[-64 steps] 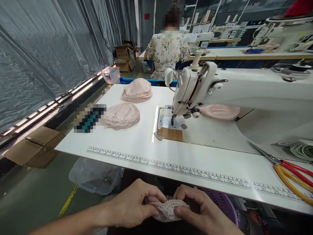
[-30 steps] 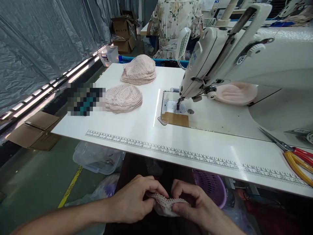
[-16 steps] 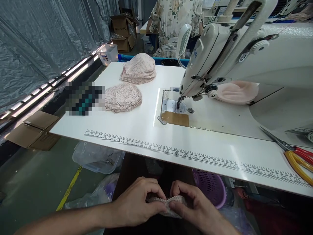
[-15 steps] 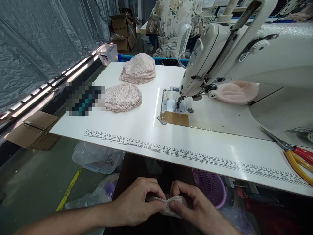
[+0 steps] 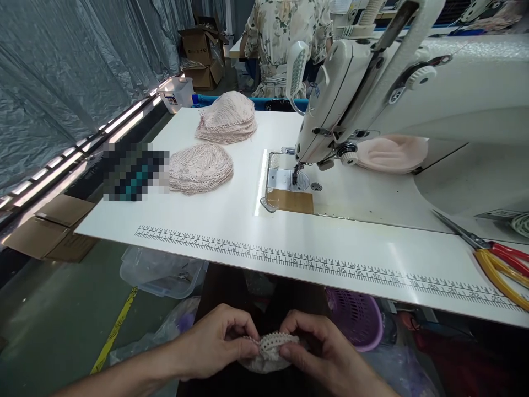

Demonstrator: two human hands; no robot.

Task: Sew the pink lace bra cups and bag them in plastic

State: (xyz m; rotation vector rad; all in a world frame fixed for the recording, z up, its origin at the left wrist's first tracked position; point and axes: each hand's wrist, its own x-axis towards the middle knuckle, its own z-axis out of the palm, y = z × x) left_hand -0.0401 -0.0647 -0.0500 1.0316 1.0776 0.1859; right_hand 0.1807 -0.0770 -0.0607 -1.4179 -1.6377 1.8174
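Below the table's front edge, my left hand (image 5: 223, 342) and my right hand (image 5: 316, 347) pinch a small pale pink lace piece (image 5: 270, 353) by its scalloped edge. Thumbs and forefingers of both hands press on it, a short stretch of lace showing between them. Part of the piece is hidden behind my fingers. On the white table lie two stacks of similar lace cups, a nearer stack (image 5: 201, 168) and a farther stack (image 5: 227, 117). The sewing machine (image 5: 330, 105) stands beyond my right hand, its presser foot (image 5: 295, 175) over the needle plate.
Scissors (image 5: 479, 242) with red and yellow handles lie at the table's right. A smooth pink cup (image 5: 390, 154) rests behind the needle. A ruler strip (image 5: 289, 258) runs along the front edge. Below are a purple basket (image 5: 359, 320) and a clear bin (image 5: 163, 270). A person (image 5: 285, 44) is opposite.
Both hands have shifted slightly left with the lace piece. More of its scalloped edge now shows, turned up between my fingers. The whole view has moved a little.
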